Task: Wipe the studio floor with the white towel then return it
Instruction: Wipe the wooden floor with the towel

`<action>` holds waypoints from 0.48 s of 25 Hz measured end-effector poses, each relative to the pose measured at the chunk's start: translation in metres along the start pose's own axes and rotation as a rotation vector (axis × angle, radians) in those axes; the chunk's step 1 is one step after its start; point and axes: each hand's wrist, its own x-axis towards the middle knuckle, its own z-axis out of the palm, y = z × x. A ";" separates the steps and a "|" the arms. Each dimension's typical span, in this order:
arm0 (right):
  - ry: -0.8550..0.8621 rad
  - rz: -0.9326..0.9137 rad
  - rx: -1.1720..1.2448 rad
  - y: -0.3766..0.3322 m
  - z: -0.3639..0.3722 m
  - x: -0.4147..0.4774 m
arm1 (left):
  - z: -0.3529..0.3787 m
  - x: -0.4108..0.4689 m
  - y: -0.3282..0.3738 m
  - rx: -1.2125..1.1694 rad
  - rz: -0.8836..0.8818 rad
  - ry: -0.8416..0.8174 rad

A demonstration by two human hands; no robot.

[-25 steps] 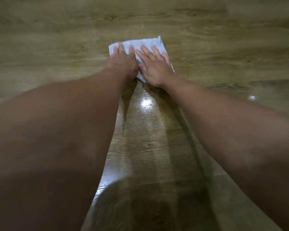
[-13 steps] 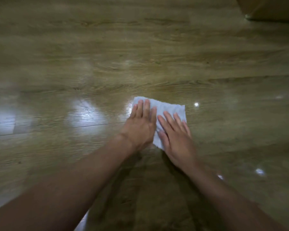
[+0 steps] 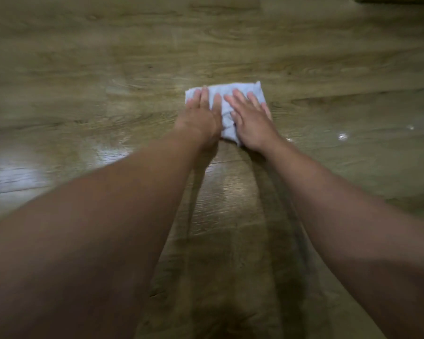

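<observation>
Both the left hand and right hand press flat, fingers straight, side by side on the folded towel on the open floor, which looks soft, light and limp, best pinched at its far edge when lifted.

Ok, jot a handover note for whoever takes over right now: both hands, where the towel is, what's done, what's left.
Left hand: flat, fingers straight, pressing the left part of the white towel.
Right hand: flat beside it, pressing the right part.
Towel: folded, lying on the wooden floor ahead, arms stretched out.
Done: towel is down and wiping is under way; how much floor is covered cannot be told.
Left: finish wiping, then return the towel; its place is out of view.
</observation>
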 end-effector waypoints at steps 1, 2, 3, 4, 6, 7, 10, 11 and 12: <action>-0.030 -0.014 -0.009 0.001 -0.005 0.015 | -0.004 0.009 0.001 -0.015 -0.036 -0.007; -0.069 -0.028 -0.015 0.002 -0.010 0.025 | -0.007 0.014 0.002 -0.042 -0.067 -0.014; -0.097 -0.040 -0.017 0.002 -0.015 0.027 | -0.008 0.015 0.003 -0.073 -0.080 -0.023; -0.105 -0.056 -0.017 0.004 -0.018 0.022 | -0.006 0.011 0.005 -0.094 -0.075 -0.025; -0.075 -0.095 0.026 0.006 -0.020 -0.002 | 0.002 -0.003 0.006 -0.068 -0.024 0.005; -0.051 -0.099 0.056 0.008 -0.016 -0.023 | 0.009 -0.013 0.006 -0.034 0.016 0.017; 0.021 -0.054 0.091 0.014 0.001 -0.100 | 0.022 -0.053 0.024 0.046 0.129 -0.018; 0.038 -0.025 0.108 0.015 0.005 -0.126 | 0.027 -0.069 0.033 0.062 0.156 -0.037; 0.053 0.000 0.131 0.014 0.009 -0.149 | 0.033 -0.085 0.043 0.089 0.184 -0.058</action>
